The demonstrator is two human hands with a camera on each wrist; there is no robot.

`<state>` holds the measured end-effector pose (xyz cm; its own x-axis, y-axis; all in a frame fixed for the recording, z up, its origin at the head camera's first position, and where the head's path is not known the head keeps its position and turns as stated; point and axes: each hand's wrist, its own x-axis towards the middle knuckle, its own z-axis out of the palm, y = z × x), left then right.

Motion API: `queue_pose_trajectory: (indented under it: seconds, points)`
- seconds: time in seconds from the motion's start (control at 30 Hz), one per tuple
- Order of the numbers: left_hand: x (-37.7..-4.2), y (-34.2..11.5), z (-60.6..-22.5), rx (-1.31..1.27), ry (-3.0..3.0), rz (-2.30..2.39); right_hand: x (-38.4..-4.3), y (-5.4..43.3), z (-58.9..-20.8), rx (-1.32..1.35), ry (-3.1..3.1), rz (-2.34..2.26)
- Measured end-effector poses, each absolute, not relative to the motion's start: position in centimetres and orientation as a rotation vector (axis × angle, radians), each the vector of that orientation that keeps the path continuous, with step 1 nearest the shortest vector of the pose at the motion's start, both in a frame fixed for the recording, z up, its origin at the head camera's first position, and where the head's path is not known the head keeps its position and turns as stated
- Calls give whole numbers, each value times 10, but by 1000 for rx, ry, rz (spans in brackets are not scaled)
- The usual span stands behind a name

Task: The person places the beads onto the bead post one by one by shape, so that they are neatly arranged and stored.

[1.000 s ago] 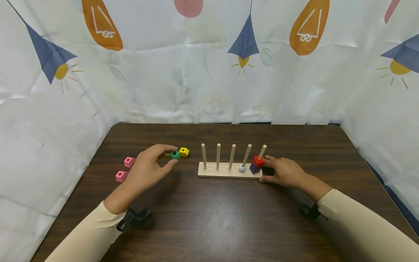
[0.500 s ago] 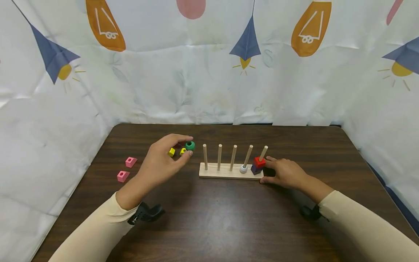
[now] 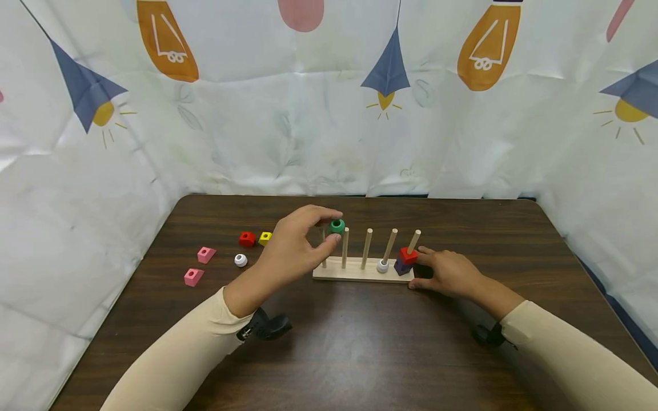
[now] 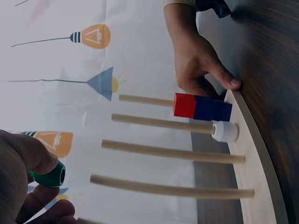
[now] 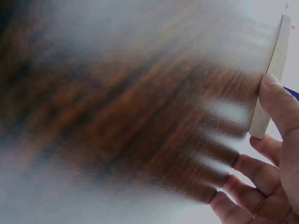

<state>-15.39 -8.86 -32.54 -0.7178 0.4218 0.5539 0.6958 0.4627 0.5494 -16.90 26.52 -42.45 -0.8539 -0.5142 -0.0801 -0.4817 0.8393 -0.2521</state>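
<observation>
My left hand (image 3: 295, 242) pinches a round green bead (image 3: 337, 226) with a hole through it, up by the tops of the two leftmost pegs of a wooden peg board (image 3: 362, 275). In the left wrist view the green bead (image 4: 50, 176) sits between thumb and fingers, apart from the pegs. My right hand (image 3: 452, 271) grips the board's right end, its thumb (image 5: 275, 95) along the front edge. A red block (image 3: 408, 255) is stacked above dark blue ones (image 4: 213, 108) on the rightmost peg. The neighbouring peg carries a white bead (image 3: 382, 266) at its foot.
Left of the board lie two pink blocks (image 3: 207, 254), a red block (image 3: 247, 239), a loose white bead (image 3: 240, 260) and a yellow block (image 3: 265, 238) partly behind my left hand. A patterned white cloth (image 3: 329, 137) hangs behind the dark wooden table (image 3: 360, 354).
My left hand has picked the green bead up from beside the yellow blocks and carried it right to the leftmost pegs. The red block and loose white bead have come into view. My right hand stays put.
</observation>
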Motion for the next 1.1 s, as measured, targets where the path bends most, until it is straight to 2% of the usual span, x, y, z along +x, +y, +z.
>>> queue_pose_trajectory:
  seconds: [0.73, 1.1]
  points:
    - [-166, -30, -331, -985, -2443, -1254, -170, 265, -423, -796, 2862, -358]
    - [-163, -8, -331, -887, -2484, -1222, -171, 266, -425, -806, 2857, -372]
